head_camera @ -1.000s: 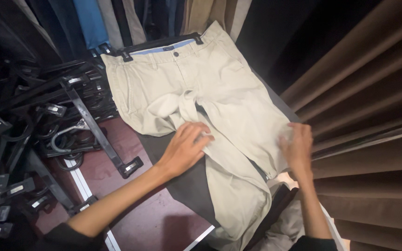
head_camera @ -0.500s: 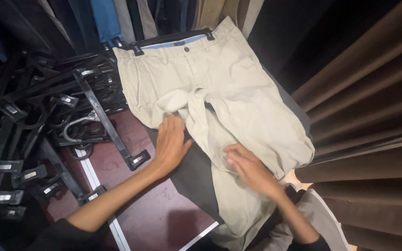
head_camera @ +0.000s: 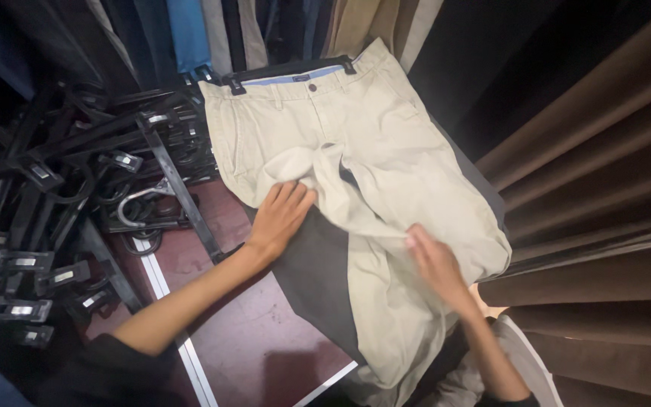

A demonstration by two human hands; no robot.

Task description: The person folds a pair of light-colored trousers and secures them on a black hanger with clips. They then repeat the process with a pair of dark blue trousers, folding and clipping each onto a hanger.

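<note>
A pair of beige trousers (head_camera: 386,143) lies spread on a dark garment (head_camera: 318,271), its waistband clipped in a black clip hanger (head_camera: 288,73) at the top. My left hand (head_camera: 280,218) rests flat with fingers apart at the edge of the left trouser leg, near the crotch fold. My right hand (head_camera: 435,260) presses on the folded-over trouser leg lower right, fingers together against the cloth. Neither hand visibly grips the fabric.
A heap of black clip hangers (head_camera: 77,188) fills the left side. Hanging clothes (head_camera: 190,30) line the top. Brown curtain folds (head_camera: 604,188) stand at the right. A dark red surface (head_camera: 250,339) with a white strip lies under the garments.
My left hand slid left and down off the trousers' middle to their left edge. My right hand came from the right edge inward onto the folded leg. The view shifted slightly.
</note>
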